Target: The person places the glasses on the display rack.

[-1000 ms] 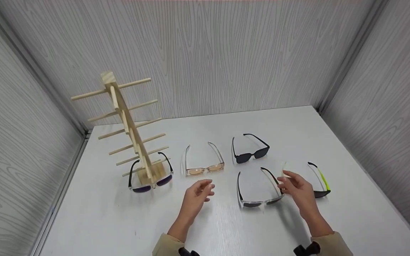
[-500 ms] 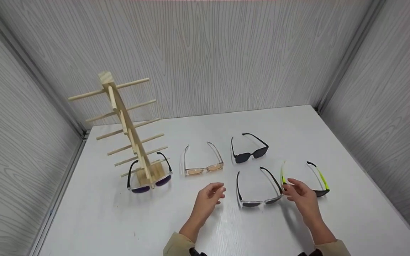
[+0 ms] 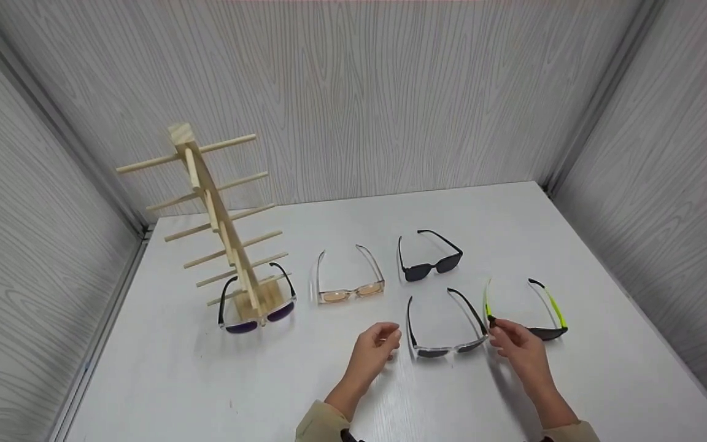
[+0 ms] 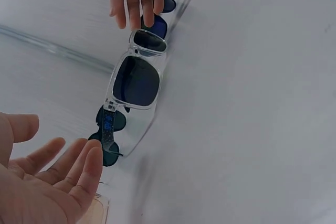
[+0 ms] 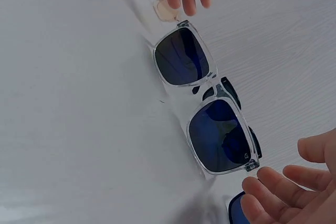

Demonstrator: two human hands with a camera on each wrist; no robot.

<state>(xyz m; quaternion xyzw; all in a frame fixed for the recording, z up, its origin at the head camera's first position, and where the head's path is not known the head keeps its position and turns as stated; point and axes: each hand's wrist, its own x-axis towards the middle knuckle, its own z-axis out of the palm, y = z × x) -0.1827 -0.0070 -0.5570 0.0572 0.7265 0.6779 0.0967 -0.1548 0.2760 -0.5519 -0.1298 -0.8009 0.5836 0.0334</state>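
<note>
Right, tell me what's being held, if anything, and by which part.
Nothing is held: the left hand and right hand are open, at either end of the clear sunglasses. Whether the right touches them is unclear.

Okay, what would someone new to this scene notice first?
Likely the wooden rack standing on the left of the table, with purple-lensed glasses low on it. Then the yellow-armed glasses at the right, partly hidden by the right hand, and the clear glasses between that and the left hand.
</note>
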